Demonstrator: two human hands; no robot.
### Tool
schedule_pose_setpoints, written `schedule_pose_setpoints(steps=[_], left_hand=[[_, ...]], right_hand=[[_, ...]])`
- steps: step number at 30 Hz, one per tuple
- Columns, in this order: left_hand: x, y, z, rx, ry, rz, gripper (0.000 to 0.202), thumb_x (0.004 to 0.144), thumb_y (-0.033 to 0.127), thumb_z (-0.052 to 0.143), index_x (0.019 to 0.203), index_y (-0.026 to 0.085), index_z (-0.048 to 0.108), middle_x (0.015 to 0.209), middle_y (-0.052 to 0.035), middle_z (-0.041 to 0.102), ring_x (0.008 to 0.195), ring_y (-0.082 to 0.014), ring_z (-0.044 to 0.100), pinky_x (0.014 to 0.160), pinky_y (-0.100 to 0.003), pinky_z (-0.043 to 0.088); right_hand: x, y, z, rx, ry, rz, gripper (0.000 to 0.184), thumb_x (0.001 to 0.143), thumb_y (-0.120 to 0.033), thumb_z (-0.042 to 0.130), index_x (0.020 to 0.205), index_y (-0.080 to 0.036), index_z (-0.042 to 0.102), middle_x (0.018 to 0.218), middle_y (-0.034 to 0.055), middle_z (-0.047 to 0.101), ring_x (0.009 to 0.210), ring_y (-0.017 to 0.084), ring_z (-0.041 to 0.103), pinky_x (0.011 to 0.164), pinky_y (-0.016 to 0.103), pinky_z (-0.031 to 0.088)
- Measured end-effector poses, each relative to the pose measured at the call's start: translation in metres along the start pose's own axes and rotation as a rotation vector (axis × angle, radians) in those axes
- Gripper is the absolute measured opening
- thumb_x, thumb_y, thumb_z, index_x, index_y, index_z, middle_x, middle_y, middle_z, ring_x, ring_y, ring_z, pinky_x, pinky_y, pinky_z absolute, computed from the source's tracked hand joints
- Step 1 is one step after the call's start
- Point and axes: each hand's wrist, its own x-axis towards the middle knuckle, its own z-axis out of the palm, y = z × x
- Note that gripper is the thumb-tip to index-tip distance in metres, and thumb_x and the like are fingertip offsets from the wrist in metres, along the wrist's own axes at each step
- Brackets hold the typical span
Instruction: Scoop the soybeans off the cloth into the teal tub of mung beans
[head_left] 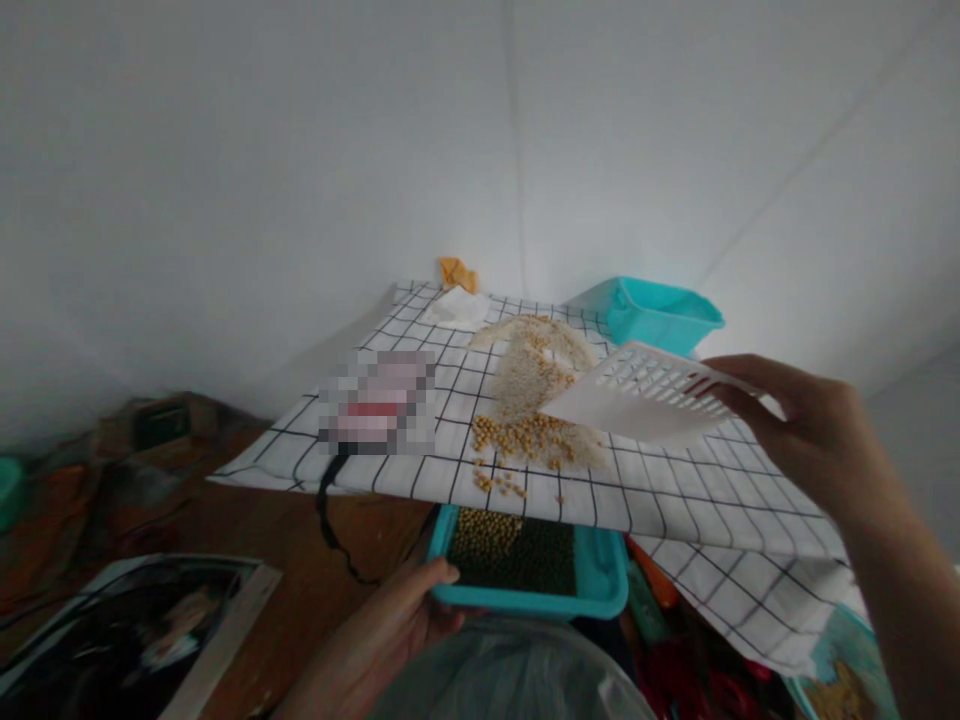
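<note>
My right hand [810,430] grips the right edge of a white slotted plastic basket [630,405]. The basket is tilted, held over the table with its left end low beside scattered soybeans [517,438] and pale grains [517,378] that look like rice. Low at the front, my left hand [405,620] is closed on the left side of a turquoise tray [525,602], thumb on the rim. Inside that tray lie yellowish beans [487,530] and small dark green beans [536,560]. It sits just below the table's front edge.
A checked white cloth [697,490] covers the table. Toward the wall stand a turquoise basin [664,325], a crumpled white sheet [456,308] and an orange cloth [457,272]. A blurred pinkish pack [382,400] lies left, near a black cord [324,510]. Clear plastic [510,675] spreads below.
</note>
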Motion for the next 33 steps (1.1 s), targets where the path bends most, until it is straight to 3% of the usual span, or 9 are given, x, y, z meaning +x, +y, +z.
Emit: schedule_pose_setpoints(steps=[6,11,18,24,28,33], left_hand=[[-0.001,-0.002,-0.002,-0.100,-0.026,-0.052,0.013,0.056,0.020,0.078,0.064,0.016,0.069,0.057,-0.0009,0.073,0.050,-0.0119,0.065,0.049,-0.019,0.052],[-0.001,-0.003,-0.004,-0.144,-0.062,-0.093,0.007,0.067,0.019,0.072,0.067,0.016,0.066,0.057,-0.0020,0.072,0.051,-0.0119,0.066,0.053,-0.020,0.053],[-0.003,-0.002,-0.004,-0.126,-0.089,-0.043,0.003,0.076,0.016,0.066,0.075,0.018,0.064,0.061,-0.0013,0.074,0.054,-0.0112,0.067,0.055,-0.019,0.053],[-0.002,-0.001,-0.009,-0.124,-0.090,-0.032,0.003,0.076,0.018,0.066,0.074,0.016,0.066,0.064,-0.0020,0.074,0.058,-0.0119,0.068,0.059,-0.020,0.054],[-0.004,0.000,-0.010,-0.130,-0.070,-0.045,0.004,0.074,0.017,0.067,0.077,0.016,0.066,0.067,-0.0006,0.073,0.061,-0.0119,0.068,0.064,-0.022,0.054],[-0.006,-0.001,-0.008,-0.134,-0.064,-0.066,0.005,0.071,0.019,0.069,0.073,0.016,0.065,0.063,-0.0014,0.072,0.057,-0.0134,0.067,0.061,-0.023,0.053]], right_hand=[[-0.021,-0.022,0.021,0.091,-0.156,-0.104,0.021,0.091,-0.024,0.052,0.102,-0.026,0.070,0.092,0.0033,0.077,0.081,0.021,0.074,0.069,0.029,0.058],[-0.026,-0.028,0.030,0.059,-0.144,-0.149,0.021,0.092,-0.022,0.051,0.102,-0.025,0.069,0.091,0.0042,0.076,0.074,0.019,0.072,0.067,0.029,0.058],[-0.026,-0.039,0.032,0.055,-0.172,-0.219,0.021,0.093,-0.019,0.050,0.105,-0.025,0.067,0.094,0.0045,0.075,0.080,0.019,0.072,0.068,0.028,0.057],[-0.029,-0.055,0.031,0.051,-0.205,-0.346,0.032,0.091,-0.010,0.045,0.111,-0.027,0.064,0.094,0.0034,0.075,0.083,0.019,0.071,0.070,0.031,0.057],[-0.040,-0.058,0.030,0.051,-0.229,-0.352,0.041,0.090,-0.008,0.045,0.118,-0.031,0.062,0.097,0.0029,0.073,0.088,0.021,0.070,0.072,0.034,0.058],[-0.055,-0.061,0.026,0.058,-0.271,-0.372,0.048,0.089,-0.010,0.046,0.131,-0.034,0.054,0.105,0.0031,0.072,0.093,0.022,0.070,0.074,0.034,0.059]])
